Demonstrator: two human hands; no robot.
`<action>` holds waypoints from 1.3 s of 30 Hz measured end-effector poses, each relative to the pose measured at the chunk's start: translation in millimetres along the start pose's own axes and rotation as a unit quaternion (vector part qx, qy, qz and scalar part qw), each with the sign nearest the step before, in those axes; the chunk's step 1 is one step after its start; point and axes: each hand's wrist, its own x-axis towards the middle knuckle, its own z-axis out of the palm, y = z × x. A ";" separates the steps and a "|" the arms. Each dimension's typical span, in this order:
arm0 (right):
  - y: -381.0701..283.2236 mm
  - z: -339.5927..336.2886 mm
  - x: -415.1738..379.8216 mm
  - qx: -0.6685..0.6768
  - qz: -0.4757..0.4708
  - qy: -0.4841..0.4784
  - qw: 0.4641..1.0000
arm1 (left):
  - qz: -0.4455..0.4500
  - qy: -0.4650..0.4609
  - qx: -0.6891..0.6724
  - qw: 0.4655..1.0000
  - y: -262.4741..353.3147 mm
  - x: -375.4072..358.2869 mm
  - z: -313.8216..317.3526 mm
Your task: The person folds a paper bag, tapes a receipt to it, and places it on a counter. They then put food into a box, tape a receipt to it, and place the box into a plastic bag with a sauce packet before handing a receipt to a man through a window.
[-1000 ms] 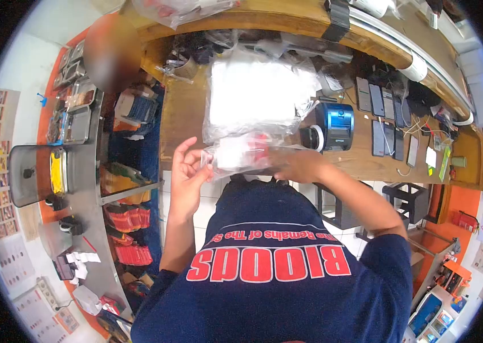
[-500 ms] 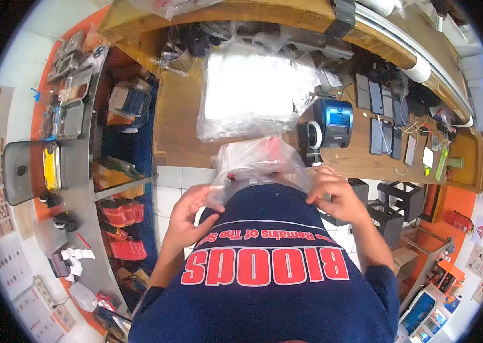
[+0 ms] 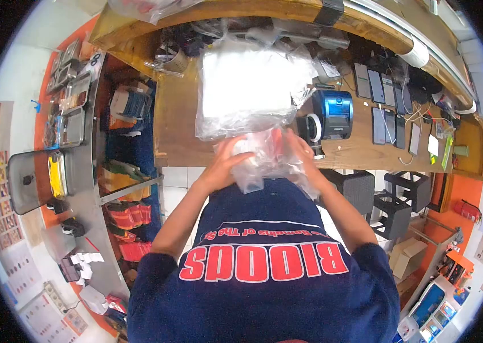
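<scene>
A clear plastic bag [image 3: 264,166] with something whitish and red inside is at the table's front edge, close to my body. My left hand [image 3: 225,164] is closed on the bag's left side, its thumb lying across the plastic. My right hand [image 3: 307,160] grips the right side, its fingers partly hidden behind the bag. Loose plastic hangs below toward my shirt. Just beyond the bag lies a bright white stack [image 3: 250,86] wrapped in clear plastic.
A blue and black printer [image 3: 335,114] stands right of the stack, beside a roll of white tape or paper [image 3: 314,127]. Several phones [image 3: 378,131] and cables lie farther right. Shelves with folded red packets [image 3: 130,214] are at the left; black stools [image 3: 393,208] stand at the right.
Both hands have moved forward and inward from the bag's lower edges to its sides, closing on it. The bag now sits slightly lower in front of the wrapped stack.
</scene>
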 end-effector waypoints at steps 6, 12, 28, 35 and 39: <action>-34.7 41.0 50.9 -0.087 -0.066 -0.089 0.990 | -0.292 0.085 -0.352 0.885 -42.7 49.2 78.4; 25.5 62.7 78.9 -0.030 0.027 0.135 0.990 | -0.165 0.207 -0.256 0.930 -8.3 52.9 52.5; -22.9 93.6 39.5 0.009 0.101 0.063 0.993 | -0.023 0.064 -0.203 0.977 -71.9 47.9 107.1; -147.1 41.9 34.5 -0.294 0.011 -0.333 0.896 | -0.019 -0.053 -0.491 0.869 -78.8 64.0 124.9; -171.9 -59.1 92.5 -0.115 0.119 -0.097 0.982 | 0.095 -0.066 -0.210 0.971 -116.7 75.8 154.8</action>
